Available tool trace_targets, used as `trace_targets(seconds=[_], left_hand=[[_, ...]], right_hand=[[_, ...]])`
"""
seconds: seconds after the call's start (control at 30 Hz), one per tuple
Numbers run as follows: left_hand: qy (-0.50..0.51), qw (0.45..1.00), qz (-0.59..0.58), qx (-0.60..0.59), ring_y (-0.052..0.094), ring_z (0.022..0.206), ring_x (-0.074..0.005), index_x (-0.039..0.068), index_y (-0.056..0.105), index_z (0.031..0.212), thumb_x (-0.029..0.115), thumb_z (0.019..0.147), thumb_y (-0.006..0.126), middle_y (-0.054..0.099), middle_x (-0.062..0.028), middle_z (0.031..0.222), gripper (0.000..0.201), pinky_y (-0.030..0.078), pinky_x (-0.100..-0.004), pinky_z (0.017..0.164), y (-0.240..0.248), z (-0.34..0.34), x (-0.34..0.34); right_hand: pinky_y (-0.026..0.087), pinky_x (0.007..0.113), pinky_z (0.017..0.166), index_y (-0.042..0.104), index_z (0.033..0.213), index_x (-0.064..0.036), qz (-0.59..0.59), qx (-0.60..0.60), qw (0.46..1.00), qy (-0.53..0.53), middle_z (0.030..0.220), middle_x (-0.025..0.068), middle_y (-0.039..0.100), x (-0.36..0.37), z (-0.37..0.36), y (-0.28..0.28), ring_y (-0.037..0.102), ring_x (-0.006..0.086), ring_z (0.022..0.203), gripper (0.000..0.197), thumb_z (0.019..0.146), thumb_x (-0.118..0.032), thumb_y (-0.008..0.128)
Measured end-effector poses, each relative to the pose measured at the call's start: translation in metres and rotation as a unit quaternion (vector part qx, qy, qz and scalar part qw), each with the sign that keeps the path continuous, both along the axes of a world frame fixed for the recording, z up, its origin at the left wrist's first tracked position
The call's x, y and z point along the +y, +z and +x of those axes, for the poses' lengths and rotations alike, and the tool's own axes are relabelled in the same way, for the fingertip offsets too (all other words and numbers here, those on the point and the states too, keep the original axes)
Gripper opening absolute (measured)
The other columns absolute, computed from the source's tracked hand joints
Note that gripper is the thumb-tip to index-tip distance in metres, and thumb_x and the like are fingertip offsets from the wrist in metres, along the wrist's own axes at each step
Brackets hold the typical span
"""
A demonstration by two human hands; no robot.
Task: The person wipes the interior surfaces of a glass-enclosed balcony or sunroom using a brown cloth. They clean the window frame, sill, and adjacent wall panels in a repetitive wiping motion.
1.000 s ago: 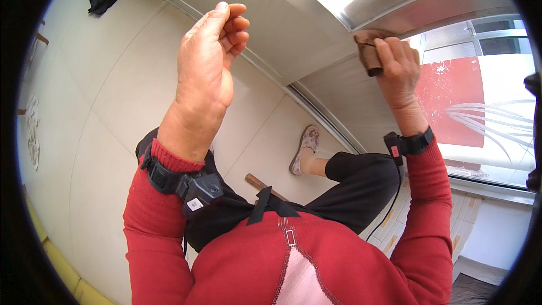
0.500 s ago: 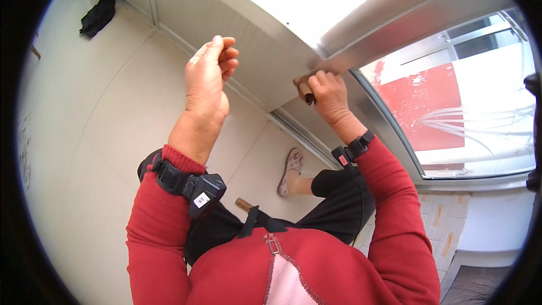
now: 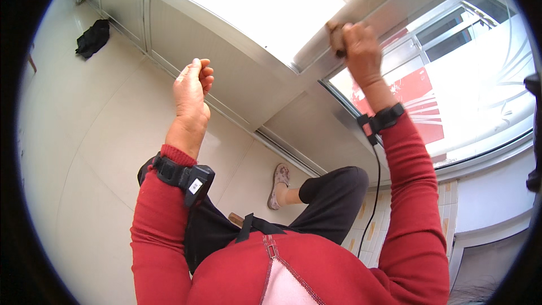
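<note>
My right hand (image 3: pixel 363 48) is raised at the upright metal door frame (image 3: pixel 389 7), its fingers closed round a small brown cloth-like piece (image 3: pixel 336 38). Part of that piece is covered by the fingers, and the hand is slightly smeared by motion. The brown piece lies against the frame, beside the bright glass. My left hand (image 3: pixel 193 87) hangs in the air over the floor, touching nothing. Its fingers are curled in with the thumb along them, and nothing shows in them.
A metal-framed glass door (image 3: pixel 446 85) with red and white patterning stands at the right. Pale lower panels (image 3: pixel 214 51) run along the left. A black cloth-like heap (image 3: pixel 93 38) lies on the tiled floor (image 3: pixel 107 152). A black cable (image 3: pixel 372 203) hangs from my right wrist strap.
My right hand has moved up along the door frame with the brown piece in it. The left hand stays curled, shifted slightly down and left in view.
</note>
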State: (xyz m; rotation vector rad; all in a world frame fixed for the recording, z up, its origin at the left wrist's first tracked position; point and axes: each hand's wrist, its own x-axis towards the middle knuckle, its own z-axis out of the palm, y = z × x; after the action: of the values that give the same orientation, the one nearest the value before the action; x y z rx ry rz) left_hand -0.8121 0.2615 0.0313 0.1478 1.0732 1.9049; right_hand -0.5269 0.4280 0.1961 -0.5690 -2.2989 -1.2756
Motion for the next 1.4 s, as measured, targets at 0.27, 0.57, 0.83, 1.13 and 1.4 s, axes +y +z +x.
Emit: trace_targets(seconds=[0.27,0.57,0.83,1.13,1.4], left_hand=[[0.025,1.0,-0.012,-0.009,0.06,0.071,-0.0059,0.01,0.073,0.101,0.029,0.104,0.059,0.068,0.0018,0.084,0.024,0.047,-0.0218,0.064,-0.009,-0.027,-0.005],[-0.005,1.0,0.001,-0.023,0.058,0.068,-0.0049,0.011,0.072,0.097,0.027,0.104,0.06,0.066,0.0037,0.081,0.022,0.046,-0.0204,0.064,-0.002,-0.002,0.011],[-0.013,1.0,-0.003,-0.003,0.057,0.069,-0.0043,0.012,0.072,0.098,0.028,0.104,0.059,0.066,0.0045,0.081,0.021,0.046,-0.0212,0.066,0.0,0.007,0.015],[-0.016,1.0,-0.003,-0.003,0.057,0.07,-0.0045,0.012,0.071,0.098,0.029,0.104,0.06,0.066,0.0046,0.082,0.022,0.046,-0.0214,0.067,-0.005,0.012,0.02],[-0.014,1.0,-0.011,-0.01,0.058,0.07,-0.0052,0.011,0.071,0.099,0.03,0.104,0.06,0.066,0.0042,0.082,0.023,0.047,-0.0223,0.067,-0.005,0.015,0.024]], right_hand=[[0.059,0.04,0.084,0.062,0.125,-0.0071,-0.19,0.217,0.953,0.094,0.114,0.0149,0.07,-0.035,-0.008,0.039,0.071,0.0342,0.099,0.044,0.083,-0.001,0.072],[0.06,0.039,0.087,0.067,0.117,-0.0044,-0.22,0.329,0.918,-0.006,0.104,0.0176,0.076,0.013,0.032,0.13,0.075,0.0339,0.094,0.037,0.091,-0.029,0.076],[0.04,0.051,0.104,0.042,0.147,-0.0237,0.134,0.158,0.978,-0.012,0.147,0.0052,0.044,0.004,0.03,0.137,0.046,0.0266,0.133,0.079,0.082,-0.034,0.086],[0.044,0.041,0.09,0.064,0.126,-0.0224,0.175,0.097,0.979,-0.037,0.122,-0.0004,0.059,0.007,0.034,0.132,0.056,0.0218,0.115,0.045,0.085,-0.026,0.083],[0.042,0.045,0.114,0.058,0.129,-0.0033,0.164,0.145,0.975,-0.022,0.141,0.0152,0.052,0.017,0.013,0.111,0.049,0.034,0.133,0.041,0.094,-0.017,0.074]])
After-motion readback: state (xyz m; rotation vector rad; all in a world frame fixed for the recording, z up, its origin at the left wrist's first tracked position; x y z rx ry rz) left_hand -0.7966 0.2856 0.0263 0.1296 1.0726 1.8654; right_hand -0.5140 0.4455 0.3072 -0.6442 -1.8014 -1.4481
